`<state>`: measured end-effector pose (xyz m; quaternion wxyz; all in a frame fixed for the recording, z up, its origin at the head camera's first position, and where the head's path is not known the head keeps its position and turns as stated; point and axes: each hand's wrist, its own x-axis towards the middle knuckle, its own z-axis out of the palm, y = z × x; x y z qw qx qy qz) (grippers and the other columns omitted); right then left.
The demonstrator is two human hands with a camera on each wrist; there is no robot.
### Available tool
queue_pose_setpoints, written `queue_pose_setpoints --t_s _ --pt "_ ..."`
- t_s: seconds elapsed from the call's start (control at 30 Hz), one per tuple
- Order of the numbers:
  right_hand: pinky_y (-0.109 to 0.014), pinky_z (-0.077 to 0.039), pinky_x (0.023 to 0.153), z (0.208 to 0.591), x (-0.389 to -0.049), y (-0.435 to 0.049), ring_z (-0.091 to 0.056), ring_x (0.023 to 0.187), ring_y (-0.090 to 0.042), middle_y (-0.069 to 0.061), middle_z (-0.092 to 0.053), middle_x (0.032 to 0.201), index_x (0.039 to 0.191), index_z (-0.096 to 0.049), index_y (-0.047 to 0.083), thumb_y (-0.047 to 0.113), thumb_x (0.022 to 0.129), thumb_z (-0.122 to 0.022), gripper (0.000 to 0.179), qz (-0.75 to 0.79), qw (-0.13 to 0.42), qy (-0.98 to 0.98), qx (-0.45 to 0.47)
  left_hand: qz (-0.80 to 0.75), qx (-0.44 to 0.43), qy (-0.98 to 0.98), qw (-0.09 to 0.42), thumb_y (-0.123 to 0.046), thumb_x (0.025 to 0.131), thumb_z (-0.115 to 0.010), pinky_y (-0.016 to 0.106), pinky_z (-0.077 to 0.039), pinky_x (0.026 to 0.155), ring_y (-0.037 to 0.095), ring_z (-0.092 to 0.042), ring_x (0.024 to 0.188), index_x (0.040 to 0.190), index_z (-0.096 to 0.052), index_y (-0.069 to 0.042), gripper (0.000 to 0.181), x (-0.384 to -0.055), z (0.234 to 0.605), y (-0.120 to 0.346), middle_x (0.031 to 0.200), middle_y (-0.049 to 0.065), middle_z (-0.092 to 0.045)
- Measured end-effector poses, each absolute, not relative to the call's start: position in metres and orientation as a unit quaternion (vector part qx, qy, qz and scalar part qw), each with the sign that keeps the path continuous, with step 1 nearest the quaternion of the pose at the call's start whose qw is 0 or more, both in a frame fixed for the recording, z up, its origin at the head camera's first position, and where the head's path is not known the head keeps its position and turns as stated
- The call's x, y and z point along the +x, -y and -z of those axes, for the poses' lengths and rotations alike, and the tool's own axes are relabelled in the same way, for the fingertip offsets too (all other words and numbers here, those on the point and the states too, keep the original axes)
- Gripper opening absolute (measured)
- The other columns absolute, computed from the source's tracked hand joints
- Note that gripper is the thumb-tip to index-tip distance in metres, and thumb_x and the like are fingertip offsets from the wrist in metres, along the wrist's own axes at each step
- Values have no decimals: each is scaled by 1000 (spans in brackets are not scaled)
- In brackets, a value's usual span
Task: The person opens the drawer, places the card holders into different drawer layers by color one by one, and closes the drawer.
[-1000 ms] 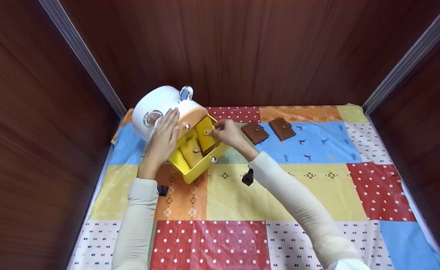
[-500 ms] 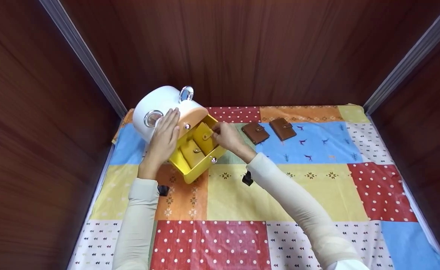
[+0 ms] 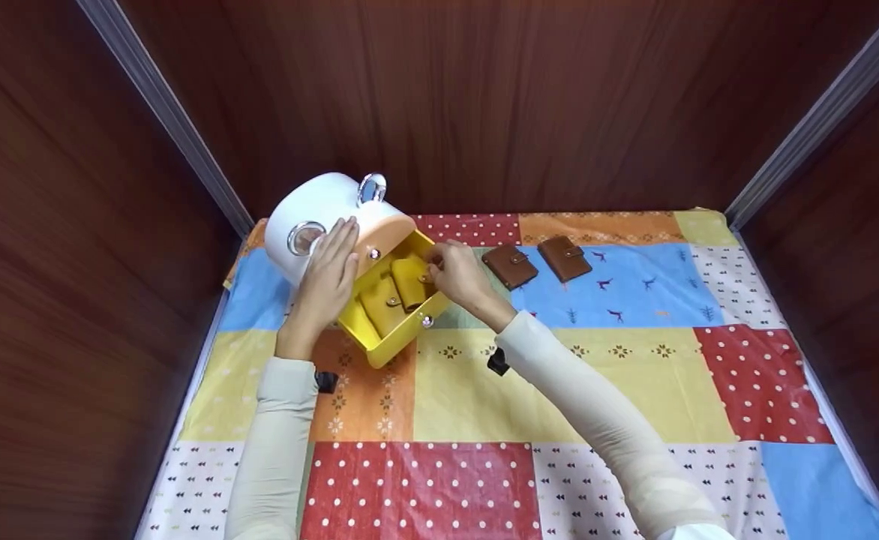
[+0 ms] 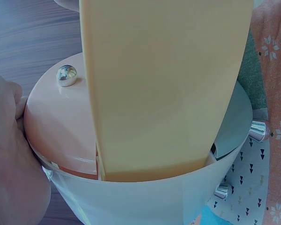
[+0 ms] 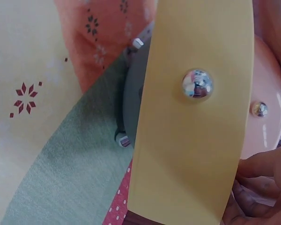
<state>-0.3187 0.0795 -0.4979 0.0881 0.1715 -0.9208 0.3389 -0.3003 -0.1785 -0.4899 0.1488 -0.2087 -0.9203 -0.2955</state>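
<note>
A white rounded storage box (image 3: 289, 217) stands at the back left, its yellow drawer (image 3: 388, 351) pulled out. My left hand (image 3: 325, 268) rests on the box with fingers straight. Inside the drawer lie two yellow snap wallets; one wallet (image 3: 379, 306) is on the near left side. Beside it, the other wallet (image 3: 407, 282) is tilted, and the curled fingers of my right hand (image 3: 460, 279) pinch its snap-strap end. From the right wrist, the drawer front (image 5: 192, 140) with its silver knob hides the wallets.
Two brown snap wallets, a left one (image 3: 509, 267) and a right one (image 3: 564, 259), lie on the patchwork cloth (image 3: 597, 382) right of the box. A peach drawer (image 4: 61, 124) and a grey drawer (image 4: 233, 122) are closed. Wood-grain walls (image 3: 499, 105) enclose the table.
The right-hand yellow wallet went lower into the drawer, then tilted and shifted as my right hand worked at it. My left hand stayed on the box.
</note>
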Motion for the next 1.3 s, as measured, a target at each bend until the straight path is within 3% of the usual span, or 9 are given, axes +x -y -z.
queue_pose_setpoints --t_s 0.3,0.7,0.9,1.1,1.3 --pt "-39 -64 83 495 -309 -85 -73 96 -29 -16 -76 108 112 -80 2 7 102 -67 17 -380 96 907 157 298 -208 919 152 -21 116 -38 46 -9 139 29 -20 166 166 -34 -7 52 -300 491 183 176 7 -29" --pt "-34 -57 68 502 -289 -104 -68 75 -20 -9 -77 90 101 -75 6 19 104 -69 14 -385 76 908 151 295 -206 922 141 -24 116 -36 46 -7 139 27 -18 167 167 -32 -9 53 -300 490 181 177 6 -27" --pt "-33 -54 68 519 -276 -114 -65 73 -17 -7 -76 85 97 -74 7 20 103 -68 15 -366 70 913 165 297 -211 920 147 -23 116 -37 46 -8 139 28 -20 167 167 -33 -8 53 -299 491 181 177 6 -29" --pt "-29 -56 67 538 -265 -118 -65 73 -13 -5 -76 87 99 -74 9 21 103 -69 14 -375 33 906 192 295 -216 917 157 -23 117 -37 47 -9 139 28 -22 166 166 -34 -8 52 -299 491 180 176 7 -30" --pt "-26 -53 63 555 -256 -117 -61 71 -9 -1 -75 86 103 -75 12 35 103 -71 24 -371 -9 905 206 296 -217 917 156 -23 116 -37 48 -9 139 29 -22 166 166 -34 -7 52 -300 492 179 176 7 -30"
